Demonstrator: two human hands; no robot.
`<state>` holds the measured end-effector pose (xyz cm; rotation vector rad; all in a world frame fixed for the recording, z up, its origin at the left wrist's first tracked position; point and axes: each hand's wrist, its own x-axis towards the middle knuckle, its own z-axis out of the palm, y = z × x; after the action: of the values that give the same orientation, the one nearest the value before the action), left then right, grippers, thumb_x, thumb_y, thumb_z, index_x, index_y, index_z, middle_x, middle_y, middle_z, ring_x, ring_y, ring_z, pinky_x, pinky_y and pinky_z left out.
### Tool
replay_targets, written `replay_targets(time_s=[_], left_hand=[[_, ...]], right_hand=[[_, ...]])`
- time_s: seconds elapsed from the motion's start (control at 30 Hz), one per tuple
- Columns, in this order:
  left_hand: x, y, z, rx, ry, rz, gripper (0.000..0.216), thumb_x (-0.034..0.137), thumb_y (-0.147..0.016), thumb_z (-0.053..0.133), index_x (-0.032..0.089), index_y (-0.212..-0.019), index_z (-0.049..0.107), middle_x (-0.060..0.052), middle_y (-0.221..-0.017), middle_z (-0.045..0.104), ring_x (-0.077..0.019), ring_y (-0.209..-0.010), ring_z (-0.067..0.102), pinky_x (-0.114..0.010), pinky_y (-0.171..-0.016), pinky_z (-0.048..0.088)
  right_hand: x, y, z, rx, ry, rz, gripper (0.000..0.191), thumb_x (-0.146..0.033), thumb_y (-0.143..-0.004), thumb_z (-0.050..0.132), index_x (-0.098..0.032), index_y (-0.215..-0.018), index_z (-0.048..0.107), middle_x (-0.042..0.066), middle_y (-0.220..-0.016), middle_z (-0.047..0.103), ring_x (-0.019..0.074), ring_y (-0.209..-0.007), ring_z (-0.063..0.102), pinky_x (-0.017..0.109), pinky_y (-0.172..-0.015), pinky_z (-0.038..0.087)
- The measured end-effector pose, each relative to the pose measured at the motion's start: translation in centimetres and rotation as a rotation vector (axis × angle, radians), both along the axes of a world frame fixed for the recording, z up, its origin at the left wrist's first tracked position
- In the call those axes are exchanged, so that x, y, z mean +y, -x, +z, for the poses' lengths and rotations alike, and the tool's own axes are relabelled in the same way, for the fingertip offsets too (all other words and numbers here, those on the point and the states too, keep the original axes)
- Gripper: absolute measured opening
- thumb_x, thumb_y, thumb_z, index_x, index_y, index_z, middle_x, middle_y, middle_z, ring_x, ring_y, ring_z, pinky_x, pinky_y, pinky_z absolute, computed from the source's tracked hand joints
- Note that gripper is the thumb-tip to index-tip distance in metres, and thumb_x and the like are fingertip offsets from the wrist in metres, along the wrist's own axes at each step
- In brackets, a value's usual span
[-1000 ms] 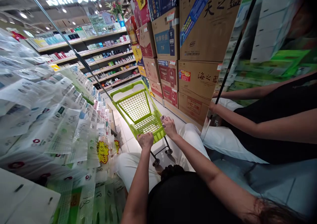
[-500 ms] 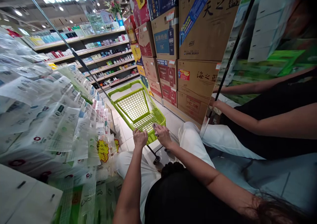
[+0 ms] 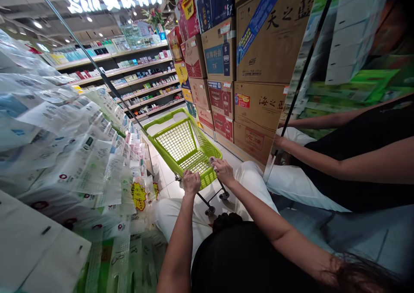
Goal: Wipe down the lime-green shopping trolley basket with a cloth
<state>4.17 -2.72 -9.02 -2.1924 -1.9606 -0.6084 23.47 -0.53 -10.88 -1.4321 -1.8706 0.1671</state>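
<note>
A lime-green shopping cart (image 3: 176, 148) with a grid basket and dark wheels stands in front of me, its basket bare inside. My left hand (image 3: 191, 182) is closed around the near handle bar, at its left part. At the right end of that bar is my right hand (image 3: 224, 171), its fingers closed with a small crumpled pale cloth (image 3: 212, 159) showing at the fingertips. Whether the right fingers also grip the bar itself is hidden. Both arms reach forward across my black top, above my white trousers.
Stacked cardboard cartons (image 3: 261, 103) line the right side, beside a mirror panel (image 3: 323, 172) reflecting my arms. Plastic-wrapped packs (image 3: 87, 163) crowd the left side, with a yellow price tag (image 3: 139, 196). Shelves of small boxes (image 3: 142, 86) stand ahead under a lit sign.
The cart and both my hands have shifted right in view. My right hand sits slightly farther from the left, still with the cloth. The surroundings have moved slightly down and right.
</note>
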Motion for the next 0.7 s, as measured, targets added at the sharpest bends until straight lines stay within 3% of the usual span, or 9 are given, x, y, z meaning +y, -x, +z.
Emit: replay_targets(time_s=[0.17, 0.3, 0.4, 0.57, 0.7], left_hand=[[-0.1, -0.4, 0.0, -0.072, -0.011, -0.055, 0.054, 0.030, -0.099, 0.034, 0.025, -0.051, 0.059, -0.007, -0.064, 0.061, -0.0220, -0.084, 0.061, -0.039, -0.103, 0.042], [-0.1, -0.9, -0.1, -0.116, -0.017, -0.064, 0.052, 0.028, -0.100, 0.033, 0.025, -0.056, 0.062, -0.006, -0.065, 0.060, -0.0226, -0.085, 0.060, -0.041, -0.105, 0.041], [-0.4, -0.9, -0.1, -0.115, -0.004, -0.082, 0.053, 0.027, -0.100, 0.032, 0.025, -0.056, 0.061, -0.006, -0.064, 0.059, -0.0223, -0.084, 0.059, -0.041, -0.106, 0.040], [-0.6, -1.0, -0.1, -0.096, -0.001, -0.087, 0.053, 0.026, -0.100, 0.032, 0.025, -0.056, 0.062, -0.006, -0.063, 0.058, -0.0223, -0.085, 0.060, -0.042, -0.107, 0.039], [-0.5, -1.3, -0.3, -0.061, -0.023, -0.078, 0.053, 0.027, -0.100, 0.033, 0.025, -0.057, 0.063, -0.007, -0.065, 0.061, -0.0235, -0.086, 0.060, -0.043, -0.107, 0.039]], right_hand=[[0.6, -0.4, 0.2, 0.082, 0.036, -0.150, 0.034, -0.014, -0.097, 0.046, -0.021, -0.111, 0.076, 0.011, -0.125, 0.070, 0.0257, -0.099, 0.056, 0.037, -0.088, 0.047], [-1.6, 1.9, -0.5, 0.009, -0.037, -0.021, 0.039, -0.011, -0.094, 0.046, -0.023, -0.120, 0.073, 0.010, -0.133, 0.067, 0.0271, -0.104, 0.056, 0.040, -0.092, 0.047], [-1.8, 1.7, -0.7, 0.006, -0.025, 0.037, 0.034, -0.014, -0.093, 0.050, -0.024, -0.115, 0.074, 0.010, -0.129, 0.068, 0.0264, -0.102, 0.056, 0.038, -0.092, 0.048], [0.4, 0.5, -1.9, 0.302, -0.037, -0.238, 0.036, -0.014, -0.091, 0.047, -0.022, -0.117, 0.070, 0.012, -0.122, 0.061, 0.0244, -0.109, 0.059, 0.036, -0.097, 0.049], [-0.3, 3.7, -5.4, 0.525, -0.039, -0.345, 0.056, -0.012, -0.084, 0.045, -0.018, -0.139, 0.055, 0.016, -0.126, 0.055, 0.0258, -0.121, 0.057, 0.039, -0.101, 0.049]])
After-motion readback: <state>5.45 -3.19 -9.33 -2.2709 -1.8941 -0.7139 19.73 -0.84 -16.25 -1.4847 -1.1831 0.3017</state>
